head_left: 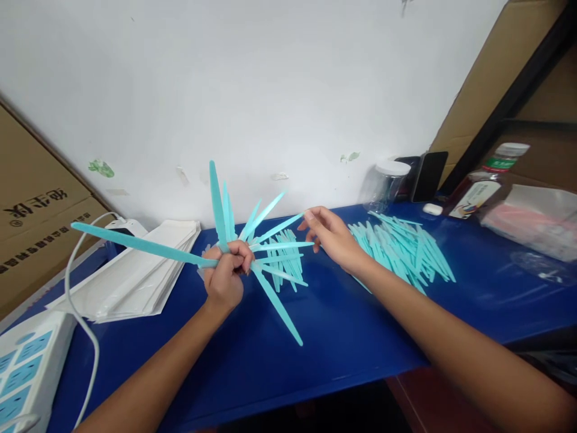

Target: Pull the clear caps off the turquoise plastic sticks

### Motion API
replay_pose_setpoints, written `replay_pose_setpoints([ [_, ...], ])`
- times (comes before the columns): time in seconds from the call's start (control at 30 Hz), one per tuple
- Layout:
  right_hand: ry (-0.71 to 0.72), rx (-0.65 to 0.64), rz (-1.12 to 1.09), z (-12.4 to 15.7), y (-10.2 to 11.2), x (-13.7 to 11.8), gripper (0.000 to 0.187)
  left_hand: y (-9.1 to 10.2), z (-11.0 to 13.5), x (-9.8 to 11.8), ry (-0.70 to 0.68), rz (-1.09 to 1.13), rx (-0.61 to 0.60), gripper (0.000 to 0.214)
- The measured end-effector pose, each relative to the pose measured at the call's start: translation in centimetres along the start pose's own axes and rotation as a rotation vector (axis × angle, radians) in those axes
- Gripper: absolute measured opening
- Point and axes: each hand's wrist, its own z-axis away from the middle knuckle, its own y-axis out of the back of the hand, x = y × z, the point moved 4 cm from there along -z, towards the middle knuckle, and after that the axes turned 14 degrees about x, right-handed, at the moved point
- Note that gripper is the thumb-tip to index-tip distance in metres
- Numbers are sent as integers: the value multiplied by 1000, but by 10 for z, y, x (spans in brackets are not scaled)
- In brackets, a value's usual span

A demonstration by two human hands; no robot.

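My left hand (225, 276) is closed around the inner ends of several slim, tapered turquoise strips (279, 304), which fan out in many directions above the table. One long strip points far left and another stands nearly upright. At the fan's right side, my right hand (331, 234) has its thumb and forefinger at the tip of one strip (283, 224), its fingers curled. Behind the fan lies a small pile of like strips (288, 255), partly covered by it. A larger heap of strips (401, 249) lies beyond my right wrist, partly hidden by the forearm.
White paper sleeves (135, 282) lie left on the blue table (252, 373), near a power strip (31, 373) and white cable (90, 337). At the back right stand a clear jar (387, 183), a phone (430, 174), a bottle (487, 180) and a plastic bag (532, 216). Cardboard flanks both sides.
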Motion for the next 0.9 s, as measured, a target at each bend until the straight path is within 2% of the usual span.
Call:
replay_pose_setpoints([
  [0.1,124,52,113,-8,5,6,45,7,-10,-9,37,50,82,23],
  [0.2,206,32,242,-13,9,10,48,13,-19,-16,79,114,159,20],
  [0.37,329,-86,410,-8,4,10,50,17,-25,-18,80,124,215,20],
  [0.5,393,-210,402,3,-6,10,38,16,-24,-19,115,153,224,18],
  [0.57,370,-265,336,9,-11,11,32,15,-22,-18,122,163,211,17],
  [0.7,238,-346,196,20,-19,6,35,10,-16,-12,129,197,164,17],
  [0.83,96,-557,70,32,-28,-4,35,5,-12,-7,146,230,125,19],
  [0.9,31,-601,18,36,-30,-7,36,3,-10,-6,149,223,110,19],
])
